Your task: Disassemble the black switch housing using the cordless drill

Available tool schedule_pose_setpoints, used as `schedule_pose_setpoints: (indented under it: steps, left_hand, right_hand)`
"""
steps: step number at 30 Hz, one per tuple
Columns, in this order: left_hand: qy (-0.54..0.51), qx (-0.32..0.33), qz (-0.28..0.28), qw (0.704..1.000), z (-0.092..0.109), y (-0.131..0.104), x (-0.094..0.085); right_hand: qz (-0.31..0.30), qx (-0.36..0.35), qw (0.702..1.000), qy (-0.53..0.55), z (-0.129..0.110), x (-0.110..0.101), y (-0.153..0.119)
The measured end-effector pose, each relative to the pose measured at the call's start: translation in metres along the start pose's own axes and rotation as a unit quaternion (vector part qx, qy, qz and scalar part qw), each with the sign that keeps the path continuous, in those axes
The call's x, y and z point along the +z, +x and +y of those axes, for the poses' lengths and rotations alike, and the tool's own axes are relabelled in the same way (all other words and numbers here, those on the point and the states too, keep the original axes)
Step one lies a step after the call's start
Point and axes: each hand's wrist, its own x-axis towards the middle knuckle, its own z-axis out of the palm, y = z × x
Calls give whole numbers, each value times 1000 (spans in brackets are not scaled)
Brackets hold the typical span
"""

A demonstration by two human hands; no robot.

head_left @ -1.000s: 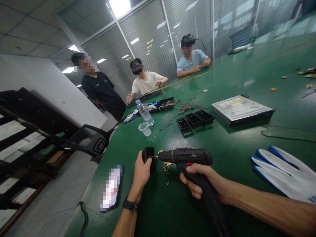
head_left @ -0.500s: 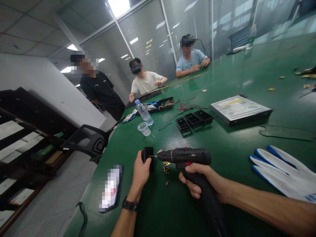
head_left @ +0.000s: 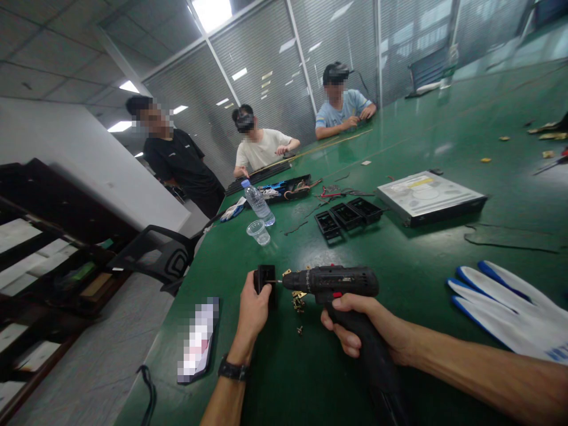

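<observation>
My left hand (head_left: 255,306) clamps the black box (head_left: 267,273), probably bracing it against the drill (head_left: 341,280) my right hand (head_left: 364,322) grips, fingers wrapped.

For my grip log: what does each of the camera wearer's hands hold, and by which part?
The right hand grips a power drill by its handle; the left hand holds a small black piece by its left side, thumb in front.
</observation>
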Motion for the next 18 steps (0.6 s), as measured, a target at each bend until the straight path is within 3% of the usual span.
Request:
schedule_pose_setpoints:
  steps: [18]
  left_hand:
    - [-8, -1, 2, 1000, -1, 0, 0]
  right_hand:
    - [0, 2, 1000, 5, 1, -2, 0]
